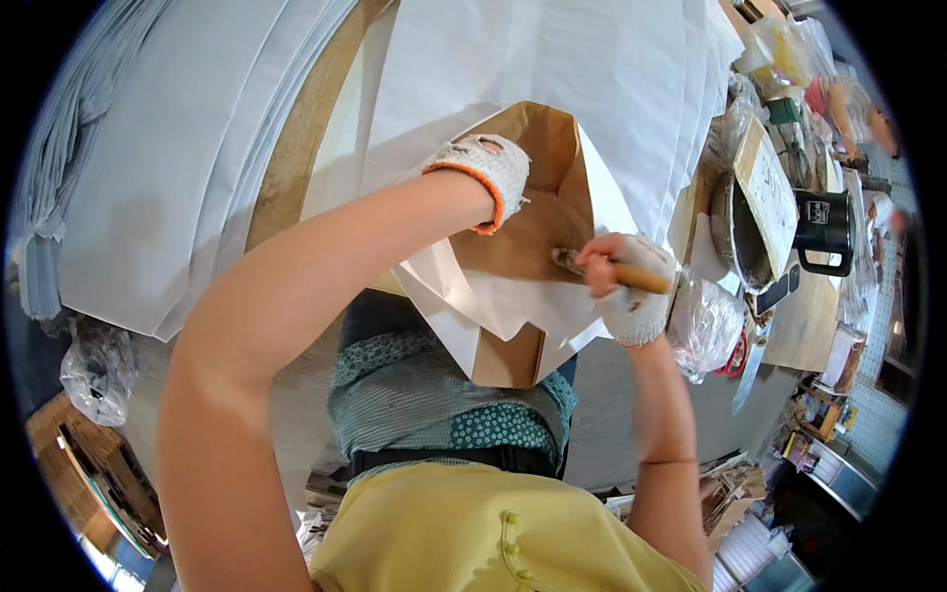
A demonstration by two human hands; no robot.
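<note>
A large paper bag (pixel 513 232), white outside and brown inside, lies with its end folded open in front of me. My left hand (pixel 485 178), in a worn white knit glove with an orange cuff, rests at its upper left edge; the fingers are hidden, so their grip does not show. My right hand (pixel 631 286), in a similar fingerless glove, is closed around the wooden handle of a brush (pixel 643 277). The dark bristles are over the brown inner paper, slightly blurred; whether they touch it I cannot tell.
Stacks of white paper bags (pixel 187 148) cover the table's left and far sides. At right stand a metal pot (pixel 735 232) with a board on it, a black mug (pixel 824 232), a phone (pixel 778 289), red-handled scissors (pixel 732 355) and crumpled clear plastic (pixel 705 326). Another person's arm shows far right.
</note>
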